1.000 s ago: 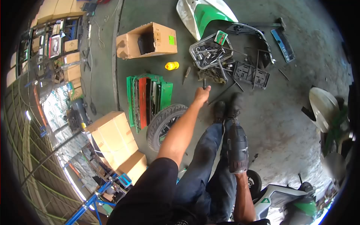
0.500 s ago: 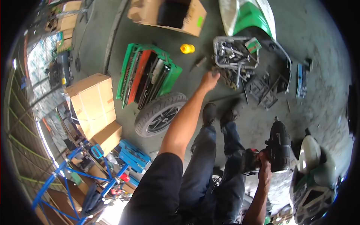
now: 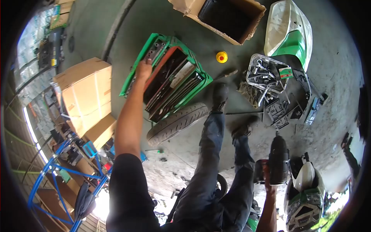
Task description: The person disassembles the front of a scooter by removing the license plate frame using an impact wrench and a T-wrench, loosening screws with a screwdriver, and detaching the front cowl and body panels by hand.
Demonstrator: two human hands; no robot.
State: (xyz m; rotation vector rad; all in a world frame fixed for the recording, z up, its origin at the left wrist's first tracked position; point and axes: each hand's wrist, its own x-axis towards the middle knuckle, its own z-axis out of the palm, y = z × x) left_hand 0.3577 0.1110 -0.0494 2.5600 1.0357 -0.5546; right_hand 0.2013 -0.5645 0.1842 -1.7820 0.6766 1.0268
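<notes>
My left hand [image 3: 144,69] reaches into the green toolbox [image 3: 206,82], over a side tray holding sockets [image 3: 156,45]. Its fingers are closed at the tray; whatever is between them is too small to make out. At lower right, my right hand [image 3: 267,174] grips a black cordless impact wrench [image 3: 279,158] by the handle, its nose pointing away from me. Long tools lie in the toolbox's middle compartments. A wire basket [image 3: 251,79] full of sockets and metal parts, with a small green-and-white box [image 3: 285,72] on it, sits ahead on the floor.
A wheel with a tyre [image 3: 177,123] lies beside the toolbox. Cardboard boxes stand at left [image 3: 87,92] and far ahead [image 3: 228,36]. A yellow container [image 3: 221,57], a white-green fairing [image 3: 290,34], a screwdriver [image 3: 154,151] and black plastic parts [image 3: 277,113] lie on the floor.
My left hand has moved left from beside the wire basket to the toolbox's socket tray. My right hand still holds the impact wrench. The view has shifted, and my feet have stepped.
</notes>
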